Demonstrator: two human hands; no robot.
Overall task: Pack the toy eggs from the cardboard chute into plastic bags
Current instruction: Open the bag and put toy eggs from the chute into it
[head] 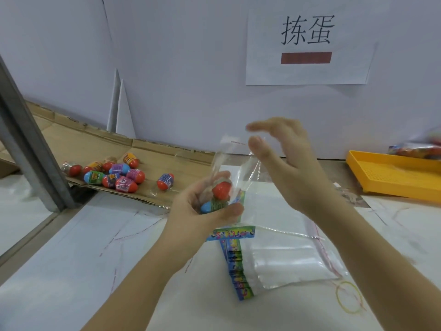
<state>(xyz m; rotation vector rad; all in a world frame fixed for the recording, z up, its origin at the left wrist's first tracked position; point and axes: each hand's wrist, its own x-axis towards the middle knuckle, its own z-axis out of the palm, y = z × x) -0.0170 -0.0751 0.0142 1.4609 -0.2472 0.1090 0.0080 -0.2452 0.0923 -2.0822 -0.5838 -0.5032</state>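
Cardboard chute [167,161] rests on white table [71,259], against white wall [167,56].

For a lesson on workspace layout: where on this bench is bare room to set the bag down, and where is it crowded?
Bare table lies in front of the cardboard chute, left of the bag stack. The yellow tray is mostly bare. Crowded: toy eggs cluster on the chute's left end.

A single head-worn view looks forward and down at the table [71,259] from close range. It faces a white wall [179,56] just behind the table.
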